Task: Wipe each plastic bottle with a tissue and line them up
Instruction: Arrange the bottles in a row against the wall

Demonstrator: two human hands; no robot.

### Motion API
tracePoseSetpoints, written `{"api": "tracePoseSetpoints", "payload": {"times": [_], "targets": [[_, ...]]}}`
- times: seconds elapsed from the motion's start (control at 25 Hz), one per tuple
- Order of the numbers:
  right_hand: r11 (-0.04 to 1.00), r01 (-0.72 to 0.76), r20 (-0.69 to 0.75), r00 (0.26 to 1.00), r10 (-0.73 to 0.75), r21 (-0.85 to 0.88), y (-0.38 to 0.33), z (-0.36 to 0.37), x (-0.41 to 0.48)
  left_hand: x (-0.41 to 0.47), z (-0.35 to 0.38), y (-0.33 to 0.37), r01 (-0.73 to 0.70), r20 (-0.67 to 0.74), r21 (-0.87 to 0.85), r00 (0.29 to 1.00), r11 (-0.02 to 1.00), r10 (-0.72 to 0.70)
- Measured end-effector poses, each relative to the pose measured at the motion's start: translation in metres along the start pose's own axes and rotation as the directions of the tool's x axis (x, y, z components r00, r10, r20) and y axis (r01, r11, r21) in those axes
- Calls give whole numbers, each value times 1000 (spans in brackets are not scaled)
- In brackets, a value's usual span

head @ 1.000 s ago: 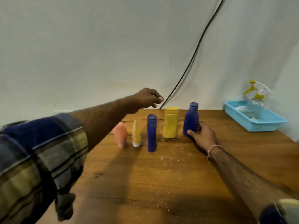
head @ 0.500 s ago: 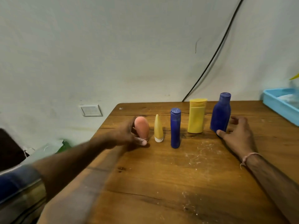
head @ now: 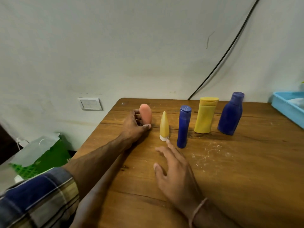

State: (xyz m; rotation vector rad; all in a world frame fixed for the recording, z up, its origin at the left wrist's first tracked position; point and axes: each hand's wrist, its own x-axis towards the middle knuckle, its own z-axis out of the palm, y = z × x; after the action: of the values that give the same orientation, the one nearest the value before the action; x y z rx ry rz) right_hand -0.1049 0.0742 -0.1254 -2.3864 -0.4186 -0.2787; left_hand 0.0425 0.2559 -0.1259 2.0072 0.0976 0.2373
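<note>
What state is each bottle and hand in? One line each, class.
pink bottle: upright, gripped.
yellow tube: standing on its white cap.
slim blue bottle: upright, capped.
yellow bottle: upright, lid shut.
wide blue bottle: upright, capped.
left hand: grips pink bottle.
right hand: open, fingers spread.

Plain room, wooden table, wall switch

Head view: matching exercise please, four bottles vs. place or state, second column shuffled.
1 pink tube
2 small yellow tube
3 slim blue bottle
4 wide blue bottle

A right end of the row
B gripped by the left hand
C white cap down, closest to the right hand
D between the small yellow tube and the yellow flip-cap bottle

Pairs: 1-B, 2-C, 3-D, 4-A
</note>
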Motion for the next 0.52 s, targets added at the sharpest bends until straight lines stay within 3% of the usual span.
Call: {"api": "tracePoseSetpoints", "payload": {"times": [0.08,0.16,0.36,0.52], "targets": [[983,-182,51,982,181,12,-8,19,20,9,0,-2,-5,-27,-6,1000,1000,5],[966,-259,54,964,260,-9,-12,35,41,21,1,-3,-5,-38,7,999,1000,6],[953,-300,-195,937,289,-29,-2,64,107,60,8,-5,-35,-54,55,998,998,38],[929,-368,-309,879,363,45,9,79,177,94,14,-6,-30,-74,58,997,998,34]]}}
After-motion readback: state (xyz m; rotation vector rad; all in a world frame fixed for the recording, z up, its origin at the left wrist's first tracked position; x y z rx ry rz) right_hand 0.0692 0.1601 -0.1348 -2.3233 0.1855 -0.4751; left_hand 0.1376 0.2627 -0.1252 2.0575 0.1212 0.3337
